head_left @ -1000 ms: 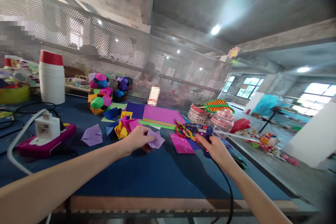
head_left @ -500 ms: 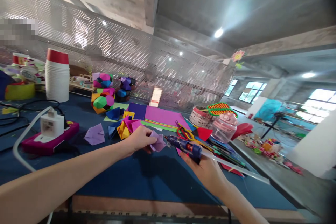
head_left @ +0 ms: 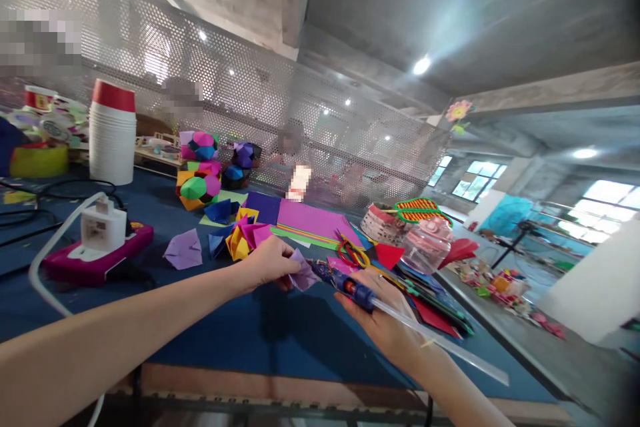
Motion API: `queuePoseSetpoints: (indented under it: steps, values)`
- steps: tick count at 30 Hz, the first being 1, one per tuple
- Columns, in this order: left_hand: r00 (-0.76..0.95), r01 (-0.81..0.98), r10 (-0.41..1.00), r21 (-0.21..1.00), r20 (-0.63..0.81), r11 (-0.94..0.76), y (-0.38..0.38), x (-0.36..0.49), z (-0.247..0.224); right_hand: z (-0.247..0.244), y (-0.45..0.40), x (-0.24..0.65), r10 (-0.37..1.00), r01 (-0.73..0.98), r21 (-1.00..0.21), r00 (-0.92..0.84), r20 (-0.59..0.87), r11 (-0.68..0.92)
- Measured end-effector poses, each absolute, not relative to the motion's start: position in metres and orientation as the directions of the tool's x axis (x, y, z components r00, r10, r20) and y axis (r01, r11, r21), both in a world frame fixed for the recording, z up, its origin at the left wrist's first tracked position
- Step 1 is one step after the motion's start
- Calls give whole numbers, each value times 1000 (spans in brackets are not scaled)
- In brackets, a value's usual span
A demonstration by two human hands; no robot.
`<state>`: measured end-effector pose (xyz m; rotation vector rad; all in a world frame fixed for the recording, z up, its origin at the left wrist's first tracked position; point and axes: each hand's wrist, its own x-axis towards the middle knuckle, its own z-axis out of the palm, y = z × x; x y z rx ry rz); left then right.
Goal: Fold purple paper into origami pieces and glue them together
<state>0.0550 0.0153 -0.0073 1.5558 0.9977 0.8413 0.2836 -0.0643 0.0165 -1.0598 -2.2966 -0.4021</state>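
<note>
My left hand [head_left: 273, 263] pinches a folded light purple paper piece [head_left: 303, 272] above the blue table. In my right hand [head_left: 383, 300] is a dark blue glue gun [head_left: 350, 287], a long clear glue stick trailing from its back. The gun's nozzle points left and meets the upper right part of the purple piece; whether it touches is too small to tell. Another light purple folded piece [head_left: 183, 249] lies to the left. Pink and yellow folded papers [head_left: 243, 238] sit just behind my left hand.
A magenta power strip [head_left: 100, 255] with a white charger and cables stands at the left, near stacked paper cups [head_left: 113, 137]. Coloured paper balls [head_left: 199, 187], a purple paper stack [head_left: 315, 219], scissors [head_left: 354, 252] and a clear jar [head_left: 425, 247] line the back.
The glue gun has moved slightly left and its back end has tipped down, bringing the nozzle closer over the purple piece. The view has shifted slightly.
</note>
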Motion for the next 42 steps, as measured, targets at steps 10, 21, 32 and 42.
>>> queuePoseSetpoints:
  steps: [10,21,32,42]
  values:
    - [416,216,909,967,33,-134,15,55,-7,16,-63,283,580,766,69,-539,611,639]
    - [442,233,896,961,32,-149,20,55,-12,14,-64,284,553,768,112,-545,630,630]
    - [429,232,903,962,33,-145,18,55,-10,11,-64,290,553,784,124,-531,642,608]
    - [426,211,902,961,72,-176,21,54,-12,14,-69,290,596,796,130,-540,594,592]
